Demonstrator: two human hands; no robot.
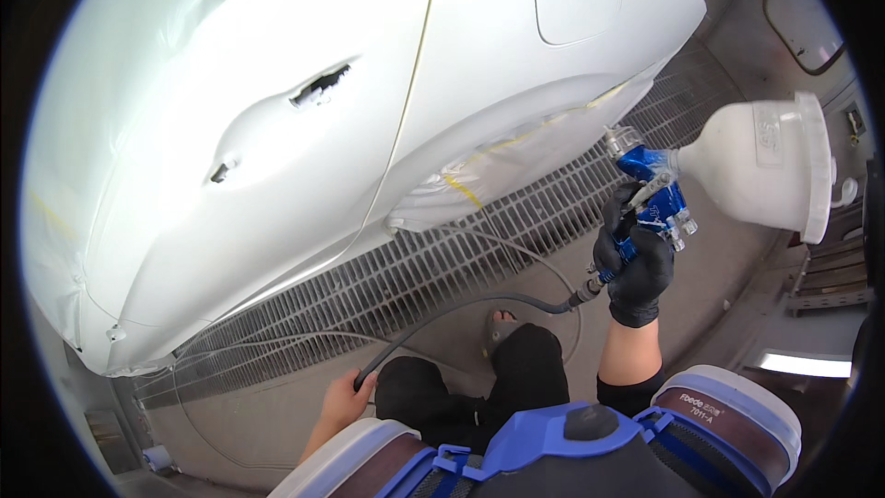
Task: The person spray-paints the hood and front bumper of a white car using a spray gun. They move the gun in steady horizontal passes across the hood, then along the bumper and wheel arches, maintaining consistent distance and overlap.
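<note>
A black glove covers my right hand point(636, 263), which is wrapped round the handle of a blue spray gun point(653, 186). The gun's nozzle points toward the white car body point(304, 157), and a large white paint cup point(761, 164) is fixed to it, tilted out to the right. From the handle's lower end a dark air hose point(461, 302) curves left. My bare left hand point(347, 398) is closed on that hose, beside my left knee. Masking film point(498, 175) with yellow tape covers the wheel opening, apart from the gun.
A metal floor grating point(415, 272) runs alongside the car. Thinner pale hoses point(304, 339) loop across the grating and floor. My respirator point(572, 438) fills the lower edge. At right stands a booth wall with a window point(804, 14).
</note>
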